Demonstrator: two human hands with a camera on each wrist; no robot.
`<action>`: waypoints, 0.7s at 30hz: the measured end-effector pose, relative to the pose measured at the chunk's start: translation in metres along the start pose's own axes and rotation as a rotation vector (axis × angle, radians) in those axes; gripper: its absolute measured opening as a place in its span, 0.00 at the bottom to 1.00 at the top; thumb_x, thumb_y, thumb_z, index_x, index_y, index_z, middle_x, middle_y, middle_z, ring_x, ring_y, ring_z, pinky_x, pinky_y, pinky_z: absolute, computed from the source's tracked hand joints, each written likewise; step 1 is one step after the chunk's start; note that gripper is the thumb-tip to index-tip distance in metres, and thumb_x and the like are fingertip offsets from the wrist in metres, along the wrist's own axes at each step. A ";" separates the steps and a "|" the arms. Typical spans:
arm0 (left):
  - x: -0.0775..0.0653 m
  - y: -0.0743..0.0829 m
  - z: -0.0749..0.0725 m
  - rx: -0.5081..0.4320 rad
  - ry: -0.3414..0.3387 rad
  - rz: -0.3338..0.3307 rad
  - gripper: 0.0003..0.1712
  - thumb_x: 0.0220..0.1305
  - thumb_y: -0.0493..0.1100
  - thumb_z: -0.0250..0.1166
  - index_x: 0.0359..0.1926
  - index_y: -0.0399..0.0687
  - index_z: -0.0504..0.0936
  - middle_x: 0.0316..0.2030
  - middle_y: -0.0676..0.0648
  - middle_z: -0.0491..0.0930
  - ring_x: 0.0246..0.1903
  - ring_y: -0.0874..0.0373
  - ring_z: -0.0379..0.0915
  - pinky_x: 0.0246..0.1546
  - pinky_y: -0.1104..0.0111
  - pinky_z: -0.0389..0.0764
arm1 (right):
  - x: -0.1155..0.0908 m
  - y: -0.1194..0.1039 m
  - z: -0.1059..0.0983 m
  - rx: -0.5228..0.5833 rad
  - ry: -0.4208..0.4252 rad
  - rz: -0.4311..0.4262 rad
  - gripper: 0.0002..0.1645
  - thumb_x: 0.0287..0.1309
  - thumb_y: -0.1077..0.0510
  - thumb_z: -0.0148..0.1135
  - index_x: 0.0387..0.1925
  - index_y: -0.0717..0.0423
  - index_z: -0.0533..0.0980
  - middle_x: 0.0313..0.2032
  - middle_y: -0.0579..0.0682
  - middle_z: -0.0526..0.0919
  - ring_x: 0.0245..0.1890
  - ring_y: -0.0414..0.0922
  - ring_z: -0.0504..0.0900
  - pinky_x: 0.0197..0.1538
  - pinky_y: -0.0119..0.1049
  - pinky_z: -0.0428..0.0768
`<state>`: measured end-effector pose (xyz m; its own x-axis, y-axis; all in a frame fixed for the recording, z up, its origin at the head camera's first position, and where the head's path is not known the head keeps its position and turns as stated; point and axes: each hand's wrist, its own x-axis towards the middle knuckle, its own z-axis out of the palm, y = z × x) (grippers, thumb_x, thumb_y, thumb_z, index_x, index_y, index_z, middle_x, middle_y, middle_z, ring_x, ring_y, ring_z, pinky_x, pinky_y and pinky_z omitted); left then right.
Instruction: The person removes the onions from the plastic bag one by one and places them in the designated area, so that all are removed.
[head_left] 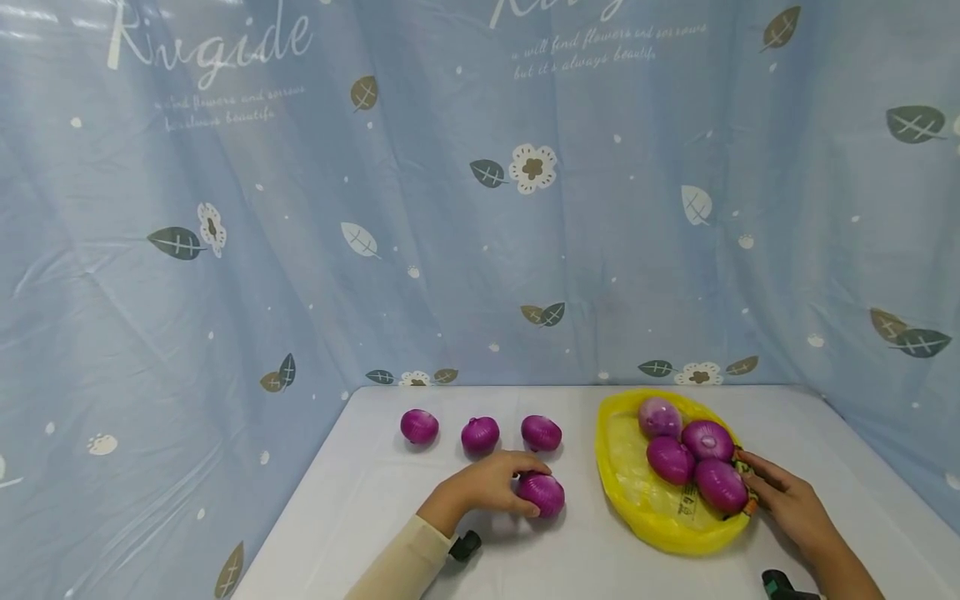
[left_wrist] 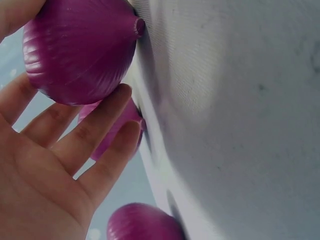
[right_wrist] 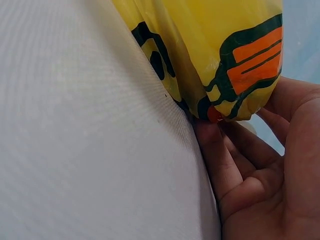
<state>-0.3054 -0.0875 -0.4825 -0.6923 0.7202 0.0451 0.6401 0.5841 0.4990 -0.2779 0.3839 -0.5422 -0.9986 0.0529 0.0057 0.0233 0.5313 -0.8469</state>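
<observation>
My left hand [head_left: 495, 486] holds a red onion [head_left: 542, 495] on the table, thumb at its near side and fingers over its far side. In the left wrist view the same onion [left_wrist: 82, 50] sits between thumb and fingers, its stem end toward the white cloth. A yellow plastic bag [head_left: 618, 492], spread open like a bowl, lies to the right with several red onions [head_left: 670, 461] inside. At the bag's right edge is my right hand [head_left: 791, 500], gripping its rim. Up close, the right fingers [left_wrist: 107, 112] [right_wrist: 220, 160] meet the printed plastic low by the tabletop.
Three more red onions stand in a row behind the left hand: a left one [head_left: 419, 427], a middle one [head_left: 480, 436] and a right one [head_left: 542, 433]. A white cloth covers the table [head_left: 337, 500]. Behind it hangs a blue patterned curtain [head_left: 450, 250].
</observation>
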 end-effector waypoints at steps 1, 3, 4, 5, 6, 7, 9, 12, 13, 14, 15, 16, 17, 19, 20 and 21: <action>0.000 0.000 0.001 -0.002 0.000 -0.001 0.31 0.53 0.56 0.74 0.59 0.62 0.78 0.57 0.63 0.74 0.56 0.68 0.68 0.53 0.70 0.74 | 0.000 0.000 0.000 0.002 0.001 -0.002 0.45 0.70 0.35 0.46 0.72 0.64 0.56 0.69 0.72 0.53 0.65 0.73 0.56 0.52 0.52 0.77; 0.001 0.000 0.001 -0.010 -0.002 -0.006 0.32 0.52 0.57 0.74 0.59 0.61 0.78 0.57 0.63 0.74 0.56 0.67 0.68 0.52 0.70 0.74 | -0.001 0.001 0.000 0.002 0.003 -0.002 0.45 0.70 0.35 0.46 0.72 0.65 0.56 0.69 0.72 0.53 0.65 0.72 0.56 0.50 0.50 0.79; 0.001 0.001 0.001 -0.014 -0.004 -0.010 0.33 0.52 0.57 0.74 0.60 0.61 0.77 0.57 0.63 0.74 0.56 0.67 0.68 0.52 0.70 0.74 | -0.002 0.001 0.000 0.006 0.001 -0.001 0.45 0.70 0.35 0.46 0.72 0.65 0.56 0.69 0.73 0.53 0.64 0.73 0.57 0.49 0.49 0.80; 0.001 0.001 0.001 -0.015 -0.004 -0.017 0.33 0.52 0.57 0.74 0.60 0.61 0.77 0.58 0.64 0.73 0.57 0.67 0.68 0.52 0.70 0.74 | -0.002 0.000 0.000 0.008 0.000 0.000 0.45 0.70 0.36 0.46 0.72 0.65 0.56 0.69 0.73 0.53 0.65 0.72 0.57 0.48 0.48 0.80; 0.002 0.002 0.001 -0.016 -0.001 -0.017 0.34 0.52 0.57 0.73 0.61 0.60 0.77 0.58 0.64 0.73 0.57 0.67 0.68 0.52 0.70 0.74 | -0.002 0.000 0.000 0.011 0.000 0.002 0.44 0.70 0.36 0.46 0.72 0.65 0.56 0.69 0.72 0.53 0.65 0.72 0.57 0.48 0.46 0.81; 0.003 0.004 0.000 -0.019 0.002 -0.020 0.34 0.52 0.57 0.73 0.61 0.60 0.77 0.58 0.64 0.73 0.56 0.67 0.68 0.53 0.69 0.74 | -0.002 -0.001 -0.001 0.012 -0.002 0.004 0.44 0.70 0.36 0.46 0.72 0.65 0.56 0.69 0.72 0.53 0.65 0.72 0.56 0.48 0.46 0.81; 0.006 0.008 -0.002 -0.033 0.010 -0.025 0.34 0.53 0.57 0.72 0.62 0.59 0.76 0.58 0.64 0.73 0.56 0.66 0.68 0.54 0.68 0.74 | -0.002 -0.002 -0.002 0.011 -0.002 0.009 0.44 0.70 0.36 0.46 0.72 0.65 0.55 0.69 0.72 0.52 0.65 0.72 0.56 0.47 0.44 0.81; 0.013 0.014 -0.006 -0.041 0.034 -0.006 0.33 0.55 0.58 0.70 0.62 0.58 0.77 0.58 0.63 0.73 0.57 0.66 0.68 0.57 0.66 0.72 | -0.002 -0.004 -0.003 0.013 -0.009 0.012 0.44 0.70 0.36 0.46 0.72 0.64 0.55 0.70 0.71 0.52 0.65 0.71 0.56 0.50 0.48 0.79; 0.016 0.017 -0.008 -0.038 0.040 -0.003 0.33 0.56 0.59 0.69 0.62 0.58 0.77 0.59 0.63 0.73 0.58 0.66 0.68 0.58 0.65 0.71 | -0.002 -0.004 -0.003 0.015 -0.013 0.010 0.44 0.70 0.36 0.46 0.72 0.65 0.54 0.70 0.72 0.51 0.66 0.72 0.55 0.52 0.51 0.78; 0.018 0.019 -0.009 -0.031 0.049 0.005 0.32 0.56 0.60 0.68 0.62 0.58 0.77 0.59 0.63 0.73 0.59 0.66 0.67 0.59 0.65 0.71 | -0.001 -0.004 -0.003 0.010 -0.008 0.011 0.44 0.70 0.36 0.46 0.72 0.64 0.55 0.70 0.72 0.51 0.65 0.72 0.55 0.52 0.51 0.77; 0.021 0.022 -0.009 -0.023 0.057 0.012 0.32 0.57 0.60 0.67 0.62 0.58 0.77 0.59 0.63 0.73 0.59 0.66 0.66 0.59 0.64 0.70 | -0.001 -0.004 -0.003 0.011 -0.008 0.007 0.44 0.70 0.37 0.46 0.72 0.65 0.55 0.70 0.72 0.51 0.65 0.72 0.55 0.53 0.54 0.75; 0.024 0.024 -0.010 -0.017 0.065 0.017 0.31 0.57 0.61 0.67 0.61 0.59 0.77 0.59 0.62 0.73 0.60 0.66 0.66 0.60 0.64 0.69 | 0.000 -0.004 -0.002 0.013 -0.003 0.007 0.44 0.70 0.37 0.46 0.72 0.65 0.55 0.70 0.72 0.51 0.65 0.72 0.55 0.53 0.54 0.74; 0.026 0.027 -0.010 -0.008 0.069 0.024 0.31 0.58 0.61 0.66 0.61 0.60 0.77 0.59 0.63 0.73 0.60 0.66 0.65 0.60 0.65 0.68 | 0.000 -0.003 -0.002 0.012 0.001 0.005 0.43 0.71 0.37 0.46 0.72 0.65 0.55 0.69 0.72 0.52 0.65 0.72 0.55 0.54 0.55 0.73; 0.032 0.031 -0.009 -0.003 0.075 0.038 0.31 0.58 0.62 0.66 0.61 0.59 0.78 0.58 0.63 0.73 0.59 0.67 0.66 0.59 0.66 0.70 | 0.001 -0.002 -0.001 0.021 0.001 0.005 0.44 0.70 0.37 0.47 0.72 0.65 0.55 0.69 0.72 0.51 0.66 0.73 0.54 0.56 0.57 0.71; 0.034 0.034 -0.008 -0.006 0.075 0.046 0.30 0.58 0.61 0.66 0.61 0.58 0.78 0.58 0.63 0.74 0.58 0.67 0.67 0.59 0.67 0.70 | 0.001 -0.002 -0.001 0.021 0.003 0.005 0.44 0.70 0.37 0.47 0.72 0.65 0.56 0.69 0.72 0.52 0.66 0.72 0.54 0.56 0.57 0.70; 0.036 0.037 -0.007 -0.007 0.072 0.054 0.30 0.59 0.62 0.65 0.60 0.58 0.78 0.57 0.62 0.74 0.58 0.68 0.68 0.58 0.68 0.70 | 0.000 -0.002 0.000 0.026 -0.001 0.006 0.44 0.70 0.36 0.47 0.72 0.65 0.55 0.69 0.72 0.51 0.66 0.72 0.53 0.56 0.58 0.69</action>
<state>-0.3091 -0.0423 -0.4558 -0.6790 0.7219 0.1340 0.6752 0.5423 0.5000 -0.2782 0.3832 -0.5408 -0.9985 0.0551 0.0005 0.0276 0.5085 -0.8606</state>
